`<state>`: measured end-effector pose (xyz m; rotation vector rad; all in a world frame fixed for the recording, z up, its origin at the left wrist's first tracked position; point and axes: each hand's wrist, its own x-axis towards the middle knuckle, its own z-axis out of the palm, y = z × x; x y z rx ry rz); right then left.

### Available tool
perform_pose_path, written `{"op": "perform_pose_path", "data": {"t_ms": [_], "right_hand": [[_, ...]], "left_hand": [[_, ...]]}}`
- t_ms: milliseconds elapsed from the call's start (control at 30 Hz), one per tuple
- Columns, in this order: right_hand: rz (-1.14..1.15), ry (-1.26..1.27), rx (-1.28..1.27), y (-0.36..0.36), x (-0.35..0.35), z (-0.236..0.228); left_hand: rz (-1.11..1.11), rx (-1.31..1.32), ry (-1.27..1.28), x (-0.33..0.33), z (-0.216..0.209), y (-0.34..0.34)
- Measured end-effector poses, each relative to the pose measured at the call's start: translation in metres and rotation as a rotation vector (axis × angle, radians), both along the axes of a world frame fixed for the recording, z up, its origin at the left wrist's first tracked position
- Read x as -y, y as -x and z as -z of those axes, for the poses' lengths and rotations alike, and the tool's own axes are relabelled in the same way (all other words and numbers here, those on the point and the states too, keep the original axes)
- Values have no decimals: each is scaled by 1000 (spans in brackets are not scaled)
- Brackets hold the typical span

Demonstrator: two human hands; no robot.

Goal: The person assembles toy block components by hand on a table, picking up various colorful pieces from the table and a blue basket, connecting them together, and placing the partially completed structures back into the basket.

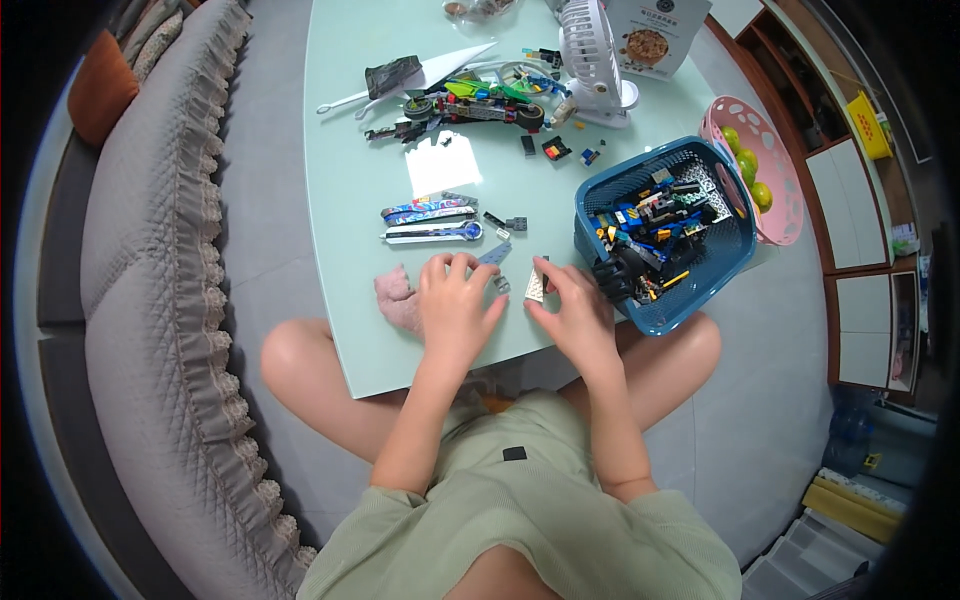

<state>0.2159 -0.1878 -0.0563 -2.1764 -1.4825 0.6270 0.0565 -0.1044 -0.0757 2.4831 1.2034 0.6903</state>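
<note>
Between the thumb and index finger of my right hand [580, 315] is a white wedge-shaped building plate [537, 284], held just above the table. My left hand [455, 308] rests on the tabletop with its fingers apart, nothing visible in it. Close to its fingertips lie a small grey brick [501, 284] and a blue-grey flat building piece [495, 253]. A crumpled pink cloth [398, 299] sits against the outer side of that hand. Farther up are two dark grey joined bricks [515, 223]. Beside my right hand stands a blue basket [664, 322] full of mixed building bricks [655, 225].
Left of centre lie patterned blue-white strips [430, 212] and a white sheet [442, 165]. A brick-built vehicle [475, 110] is behind them. A white fan [592, 50] and a printed box [655, 35] stand at the back. Right is a pink basket [790, 205] with green fruit [747, 165].
</note>
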Motion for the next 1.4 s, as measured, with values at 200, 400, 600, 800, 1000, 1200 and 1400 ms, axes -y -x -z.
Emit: {"op": "perform_pose_path", "data": {"t_ms": [200, 400, 600, 800, 1000, 1200, 1400], "right_hand": [[18, -6, 26, -2, -9, 2], [18, -97, 25, 2, -11, 8], [23, -166, 40, 6, -11, 6], [10, -190, 31, 10, -9, 2], [-10, -266, 16, 25, -5, -9], [-22, -250, -66, 36, 6, -35], [-86, -321, -196, 32, 25, -72]], "left_hand": [[4, 42, -7, -5, 1, -4], [-7, 50, -8, -3, 3, -3], [33, 54, -4, -2, 5, -4], [21, 57, -31, -2, -2, -1], [0, 77, 0, 2, -24, 13], [-9, 125, 13, 5, -56, 29], [7, 199, 22, 10, -90, 22]]}}
